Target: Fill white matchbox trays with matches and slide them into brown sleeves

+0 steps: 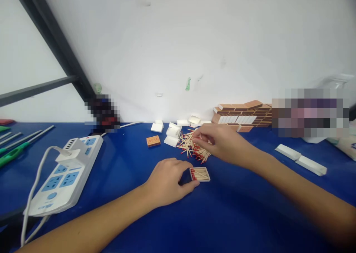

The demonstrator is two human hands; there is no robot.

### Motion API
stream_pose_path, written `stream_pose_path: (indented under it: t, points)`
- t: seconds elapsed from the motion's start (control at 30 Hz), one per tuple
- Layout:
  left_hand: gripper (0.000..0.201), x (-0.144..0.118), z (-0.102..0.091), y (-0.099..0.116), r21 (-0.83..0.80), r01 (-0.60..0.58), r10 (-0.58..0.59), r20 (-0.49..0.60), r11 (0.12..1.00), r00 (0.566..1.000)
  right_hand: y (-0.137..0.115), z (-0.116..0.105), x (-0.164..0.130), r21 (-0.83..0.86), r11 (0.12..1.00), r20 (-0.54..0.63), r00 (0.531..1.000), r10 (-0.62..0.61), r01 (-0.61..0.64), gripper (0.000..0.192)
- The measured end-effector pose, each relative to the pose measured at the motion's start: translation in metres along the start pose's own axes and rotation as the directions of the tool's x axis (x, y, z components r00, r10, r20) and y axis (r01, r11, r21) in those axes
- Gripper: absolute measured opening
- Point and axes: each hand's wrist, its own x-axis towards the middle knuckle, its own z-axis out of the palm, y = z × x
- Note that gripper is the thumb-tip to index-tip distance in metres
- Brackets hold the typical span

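Observation:
My left hand (167, 180) rests on the blue table and holds a small open matchbox tray (200, 174) by its left side; the tray has red-tipped matches in it. My right hand (222, 142) reaches over a loose pile of matches (191, 147) just behind the tray, with its fingertips pinched on matches at the top of the pile. Several empty white trays (172, 134) lie behind the pile, and an orange matchbox sleeve (153, 140) lies to their left.
A stack of brown matchboxes (244, 114) stands against the white wall at the back right. A white power strip (66, 173) with a plugged-in cable lies at left, green-handled tools (13, 151) at far left. Two white bars (302, 159) lie at right.

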Motion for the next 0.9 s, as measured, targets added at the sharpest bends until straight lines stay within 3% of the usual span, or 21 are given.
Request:
stream_pose_path:
  t: [0.07,0.23,0.33,0.4,0.5,0.57,0.6,0.7,0.8,0.87,0.9]
  points:
    - [0.03,-0.001,0.001,-0.001,-0.003,0.0,0.0,-0.012,1.0,1.0,-0.017,0.007,0.022,-0.034,0.998,0.086,0.995,-0.045,0.048,0.012]
    - [0.033,-0.001,0.003,-0.005,-0.028,0.002,-0.002,-0.026,1.0,1.0,-0.05,0.035,0.076,-0.128,0.983,0.244,0.965,-0.1,0.134,0.019]
    - [0.034,0.0,0.004,-0.006,-0.044,0.009,-0.01,-0.014,0.999,1.0,-0.059,0.047,0.098,-0.096,0.98,0.323,0.937,-0.135,0.174,0.025]
    - [0.033,0.0,0.005,-0.006,-0.04,0.013,-0.013,-0.012,0.999,1.0,-0.056,0.042,0.105,-0.083,0.977,0.332,0.93,-0.16,0.197,0.031]
    - [0.03,-0.001,0.005,-0.006,-0.013,0.017,-0.017,-0.015,1.0,1.0,-0.027,0.011,0.1,-0.045,0.99,0.217,0.969,-0.119,0.132,0.028]
    - [0.028,-0.002,0.005,-0.006,-0.006,0.005,-0.005,-0.006,1.0,1.0,0.009,-0.019,0.085,-0.088,0.996,0.029,0.999,0.029,-0.027,0.02]
    - [0.027,-0.002,0.004,-0.006,-0.008,0.0,0.0,0.002,1.0,1.0,0.03,-0.034,0.073,-0.141,0.983,-0.077,0.991,0.111,-0.121,0.018]
    - [0.025,-0.002,0.003,-0.007,-0.006,0.01,-0.01,0.017,1.0,1.0,0.09,-0.071,0.026,-0.205,0.88,-0.34,0.874,0.347,-0.429,0.015]
    - [0.025,-0.001,0.003,-0.006,0.012,0.018,-0.019,0.018,1.0,1.0,0.131,-0.091,-0.024,-0.187,0.786,-0.498,0.747,0.441,-0.589,0.023]
    - [0.027,-0.001,0.003,-0.006,0.02,0.009,-0.009,0.028,1.0,1.0,0.151,-0.098,-0.051,-0.127,0.663,-0.63,0.576,0.521,-0.738,0.024]
    - [0.027,-0.001,0.003,-0.005,0.024,0.005,-0.006,0.032,1.0,0.999,0.16,-0.099,-0.061,-0.122,0.592,-0.655,0.513,0.555,-0.797,0.024]
